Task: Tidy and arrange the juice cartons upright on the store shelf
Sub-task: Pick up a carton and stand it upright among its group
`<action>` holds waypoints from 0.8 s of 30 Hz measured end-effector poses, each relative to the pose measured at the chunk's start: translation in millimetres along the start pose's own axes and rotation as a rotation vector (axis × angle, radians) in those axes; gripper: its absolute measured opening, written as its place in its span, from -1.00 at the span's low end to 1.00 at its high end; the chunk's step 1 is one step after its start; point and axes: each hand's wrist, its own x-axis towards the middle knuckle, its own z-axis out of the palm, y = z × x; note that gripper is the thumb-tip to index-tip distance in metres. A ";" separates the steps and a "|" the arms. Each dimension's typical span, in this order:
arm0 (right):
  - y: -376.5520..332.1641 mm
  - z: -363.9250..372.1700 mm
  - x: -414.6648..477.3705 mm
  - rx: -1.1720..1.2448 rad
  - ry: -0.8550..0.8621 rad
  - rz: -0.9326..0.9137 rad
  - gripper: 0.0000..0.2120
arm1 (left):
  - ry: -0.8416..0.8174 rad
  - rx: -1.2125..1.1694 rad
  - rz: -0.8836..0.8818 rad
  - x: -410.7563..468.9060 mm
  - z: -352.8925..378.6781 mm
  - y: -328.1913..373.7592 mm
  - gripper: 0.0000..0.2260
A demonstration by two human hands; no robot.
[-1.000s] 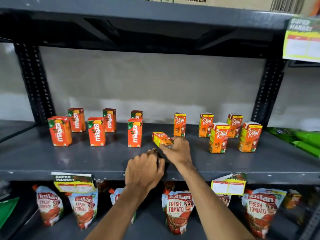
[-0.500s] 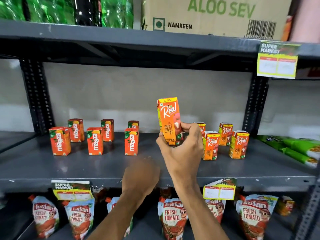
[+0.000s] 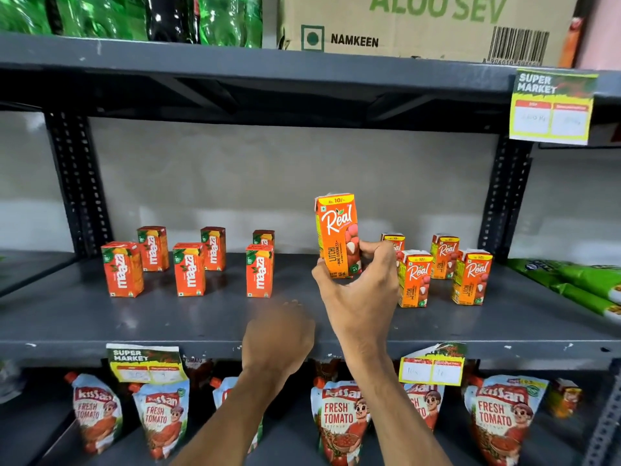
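Grey metal shelf (image 3: 100,324) carries "maaza" cartons (image 3: 190,269) on the left and "Real Litchi" cartons (image 3: 470,277) on the right, all upright. Above sits a box (image 3: 420,25) printed "ALOO SEV NAMKEEN". Right hand (image 3: 361,290) has its grip clamped on one Real carton (image 3: 336,233), long axis vertical, raised just left of its group. Left hand (image 3: 277,336) hovers lower; its grip cannot be made out.

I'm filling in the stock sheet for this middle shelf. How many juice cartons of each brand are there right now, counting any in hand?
Maaza cartons: 6, all standing on the shelf.
Real cartons: 5, namely 4 standing on the shelf and 1 held upright in the right hand.
Total: 11 cartons.
The left hand holds none.
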 end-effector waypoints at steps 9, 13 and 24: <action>82.7 23.4 12.5 -0.223 -0.266 0.312 -0.39 | 0.037 -0.007 0.006 0.4 3.1 -0.4 -0.64; 91.4 31.6 17.7 -0.249 -0.327 0.403 -0.32 | 0.045 -0.003 0.001 1.4 3.3 -0.3 -0.65; 90.3 28.2 12.1 -0.286 -0.423 0.423 -0.21 | 0.003 -0.066 -0.006 0.3 3.4 -0.1 -0.69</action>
